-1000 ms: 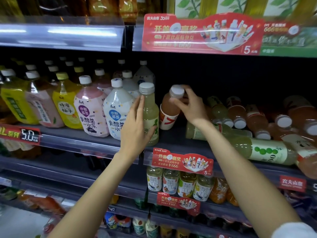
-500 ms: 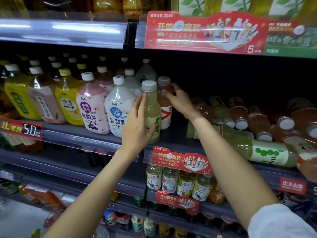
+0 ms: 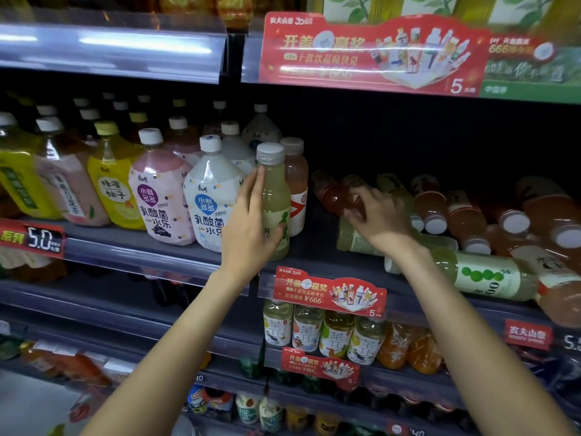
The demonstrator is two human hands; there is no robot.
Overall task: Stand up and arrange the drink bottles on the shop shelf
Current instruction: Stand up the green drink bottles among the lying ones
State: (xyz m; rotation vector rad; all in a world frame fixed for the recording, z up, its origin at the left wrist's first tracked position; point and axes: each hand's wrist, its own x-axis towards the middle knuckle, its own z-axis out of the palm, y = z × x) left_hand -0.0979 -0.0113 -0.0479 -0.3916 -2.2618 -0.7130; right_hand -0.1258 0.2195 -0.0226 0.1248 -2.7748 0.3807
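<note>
- Your left hand (image 3: 251, 228) rests against the pale green bottle (image 3: 275, 202) standing at the shelf front: fingers straight up its left side, thumb hooked across the label. A steadying hold, not a lift.
- That bottle is upright. The orange bottle (image 3: 297, 187) stands upright right behind it, touching or nearly so, with nothing gripping it.
- Your right hand (image 3: 374, 220) is down on the fallen red-tea bottle (image 3: 334, 196), fingers curled over its body. It looks like a grasp, though the underside of the grip is hidden.
- The rest of the fallen bottles (image 3: 465, 215) lie on their sides to the right on the same shelf (image 3: 320, 256), caps toward you. A long green one (image 3: 481, 275) lies across the front edge.
- Handling: these look like full PET bottles, so moderately heavy, stiff walls, smooth film labels that can slip. They roll easily when lying down.
- Take each by the mid-body or the shoulder below the cap, not the cap alone. Tip it up on its base before letting go.
- Risk: pulling one from the pile may set its neighbours rolling toward the shelf lip. The front green one looks closest to going over.
- The big bottles (image 3: 213, 196) on the left are already upright; leave them.
</note>
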